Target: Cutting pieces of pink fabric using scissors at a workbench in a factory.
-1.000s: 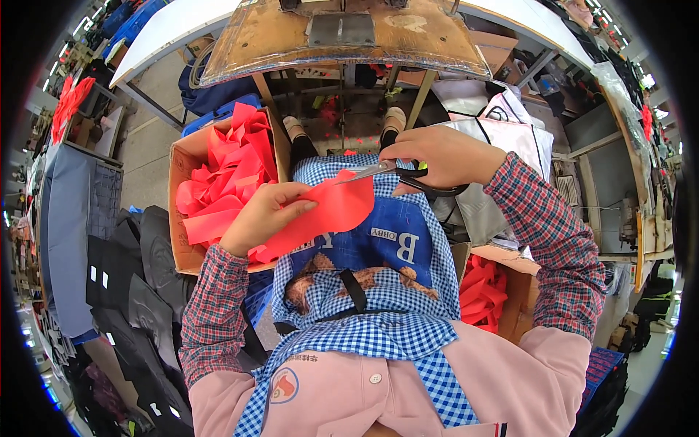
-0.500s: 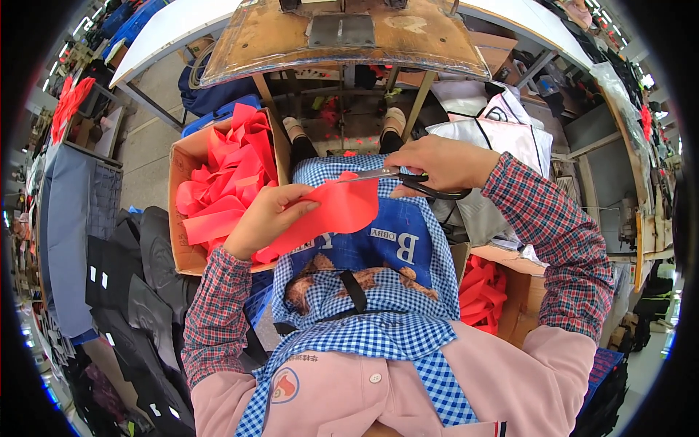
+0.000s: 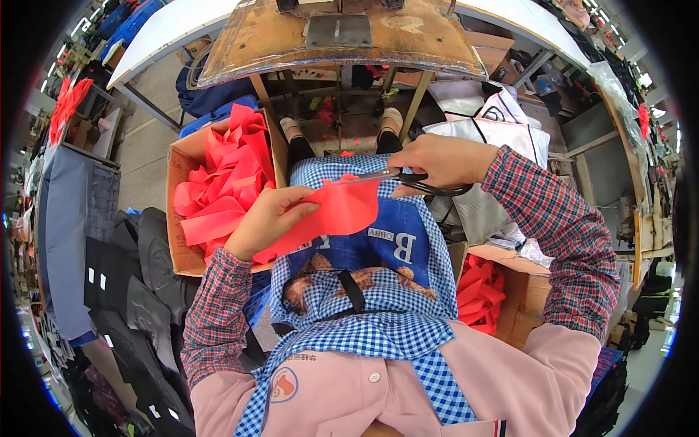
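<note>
One red strip (image 3: 351,209) hangs over the blue checked apron (image 3: 309,172) in the head view, its lower end by the near right corner of a carton (image 3: 188,259). The left hand (image 3: 271,220) pinches it, thumb against curled fingers, probably to steady the upper edge for the scissors (image 3: 380,175). The right hand (image 3: 445,162) curls round their black handles, blades seemingly almost together at that edge. Loose red pieces (image 3: 233,167) fill the carton to its far edge, presumably placed within the left hand's easy reach
</note>
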The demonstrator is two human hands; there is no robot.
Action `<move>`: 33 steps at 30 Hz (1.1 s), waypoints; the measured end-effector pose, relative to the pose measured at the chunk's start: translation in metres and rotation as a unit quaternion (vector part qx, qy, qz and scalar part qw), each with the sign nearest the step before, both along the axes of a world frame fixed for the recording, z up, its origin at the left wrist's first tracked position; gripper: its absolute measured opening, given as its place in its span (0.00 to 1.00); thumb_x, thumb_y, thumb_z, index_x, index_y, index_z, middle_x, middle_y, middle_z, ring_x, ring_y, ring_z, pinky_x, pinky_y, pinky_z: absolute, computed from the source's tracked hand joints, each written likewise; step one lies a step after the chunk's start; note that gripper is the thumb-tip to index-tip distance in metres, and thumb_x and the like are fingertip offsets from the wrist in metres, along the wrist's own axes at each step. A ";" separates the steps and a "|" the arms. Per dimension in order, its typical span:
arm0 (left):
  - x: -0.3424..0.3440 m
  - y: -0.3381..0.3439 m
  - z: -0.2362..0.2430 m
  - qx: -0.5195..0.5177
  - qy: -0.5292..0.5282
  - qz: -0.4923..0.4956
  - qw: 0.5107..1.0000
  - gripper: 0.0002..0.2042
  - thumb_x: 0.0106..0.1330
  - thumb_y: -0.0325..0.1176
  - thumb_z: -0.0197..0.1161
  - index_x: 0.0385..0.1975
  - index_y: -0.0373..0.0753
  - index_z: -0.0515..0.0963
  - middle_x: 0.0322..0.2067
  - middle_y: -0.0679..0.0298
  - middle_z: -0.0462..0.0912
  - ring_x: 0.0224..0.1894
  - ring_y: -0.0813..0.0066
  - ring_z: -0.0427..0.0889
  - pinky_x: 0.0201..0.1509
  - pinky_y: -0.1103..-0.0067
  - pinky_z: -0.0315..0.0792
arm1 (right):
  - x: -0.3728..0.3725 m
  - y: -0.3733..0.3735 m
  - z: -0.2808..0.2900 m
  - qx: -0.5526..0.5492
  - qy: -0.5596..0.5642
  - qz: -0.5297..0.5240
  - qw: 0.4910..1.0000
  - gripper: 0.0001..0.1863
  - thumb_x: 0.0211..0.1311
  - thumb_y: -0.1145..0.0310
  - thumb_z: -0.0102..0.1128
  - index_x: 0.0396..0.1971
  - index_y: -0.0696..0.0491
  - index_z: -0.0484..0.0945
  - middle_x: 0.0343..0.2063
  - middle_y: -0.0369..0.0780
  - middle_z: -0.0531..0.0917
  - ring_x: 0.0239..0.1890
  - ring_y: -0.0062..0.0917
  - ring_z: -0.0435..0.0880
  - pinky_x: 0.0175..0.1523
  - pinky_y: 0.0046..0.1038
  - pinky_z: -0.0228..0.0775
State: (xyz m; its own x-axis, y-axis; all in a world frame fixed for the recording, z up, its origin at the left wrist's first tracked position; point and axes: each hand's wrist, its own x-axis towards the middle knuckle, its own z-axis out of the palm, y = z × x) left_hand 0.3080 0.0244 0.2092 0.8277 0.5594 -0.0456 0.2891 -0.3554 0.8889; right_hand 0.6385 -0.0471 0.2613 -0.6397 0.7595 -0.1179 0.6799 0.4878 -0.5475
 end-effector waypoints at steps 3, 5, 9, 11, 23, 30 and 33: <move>0.000 0.001 -0.001 0.008 0.000 0.007 1.000 0.11 0.69 0.27 0.62 0.47 0.29 0.80 0.34 0.55 0.86 0.36 0.72 0.84 0.43 0.78 0.76 | 0.001 0.000 -0.001 -0.017 0.004 -0.010 1.000 0.24 0.67 0.47 0.61 0.34 0.57 0.75 0.20 0.48 0.76 0.25 0.47 0.77 0.31 0.41 0.65; -0.001 0.003 -0.001 0.012 -0.002 0.014 1.000 0.11 0.69 0.27 0.62 0.47 0.29 0.80 0.34 0.55 0.86 0.36 0.72 0.84 0.43 0.78 0.76 | 0.000 0.001 0.000 -0.009 0.016 -0.006 1.000 0.24 0.67 0.47 0.61 0.33 0.57 0.76 0.20 0.49 0.77 0.25 0.48 0.78 0.30 0.42 0.65; -0.002 0.003 0.000 0.000 0.004 0.009 1.000 0.11 0.69 0.27 0.62 0.47 0.29 0.80 0.34 0.54 0.86 0.36 0.71 0.85 0.43 0.77 0.76 | -0.002 0.002 0.003 -0.016 0.010 -0.017 1.000 0.24 0.67 0.47 0.61 0.34 0.57 0.76 0.20 0.49 0.77 0.26 0.48 0.79 0.30 0.41 0.65; 0.000 0.002 0.001 0.007 0.007 0.009 1.000 0.11 0.69 0.27 0.61 0.47 0.29 0.80 0.34 0.54 0.86 0.36 0.70 0.85 0.43 0.77 0.76 | -0.002 0.004 0.006 0.018 -0.007 -0.004 1.000 0.24 0.66 0.46 0.61 0.34 0.57 0.77 0.20 0.49 0.77 0.26 0.48 0.79 0.31 0.41 0.66; 0.048 0.014 -0.002 0.068 -0.057 0.075 0.993 0.10 0.70 0.27 0.61 0.47 0.30 0.79 0.30 0.54 0.84 0.34 0.78 0.83 0.40 0.79 0.75 | 0.024 0.008 0.015 0.128 0.079 -0.171 0.974 0.19 0.67 0.56 0.65 0.43 0.57 0.77 0.27 0.48 0.80 0.27 0.40 0.78 0.35 0.33 0.70; 0.143 0.057 -0.004 0.027 -0.257 0.181 0.949 0.11 0.74 0.30 0.58 0.47 0.29 0.78 0.31 0.66 0.83 0.33 0.86 0.77 0.38 0.84 0.73 | 0.045 -0.037 0.011 0.039 0.282 -0.433 0.855 0.16 0.75 0.57 0.55 0.50 0.54 0.76 0.22 0.28 0.71 0.20 0.09 0.66 0.26 0.16 0.59; 0.178 0.082 -0.001 -0.013 -0.285 0.195 0.938 0.11 0.74 0.31 0.58 0.48 0.29 0.78 0.33 0.67 0.84 0.33 0.86 0.77 0.38 0.84 0.73 | 0.053 -0.054 -0.001 0.033 0.341 -0.470 0.813 0.18 0.75 0.55 0.55 0.50 0.54 0.77 0.21 0.27 0.70 0.18 0.08 0.66 0.24 0.16 0.60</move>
State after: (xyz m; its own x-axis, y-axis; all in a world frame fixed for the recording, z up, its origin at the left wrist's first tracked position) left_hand 0.4864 0.1069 0.2084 0.4542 0.8296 0.3247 -0.1319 -0.2979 0.9455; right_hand 0.6916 -0.1016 0.2607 0.3282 0.9411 0.0815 0.3174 -0.0286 -0.9479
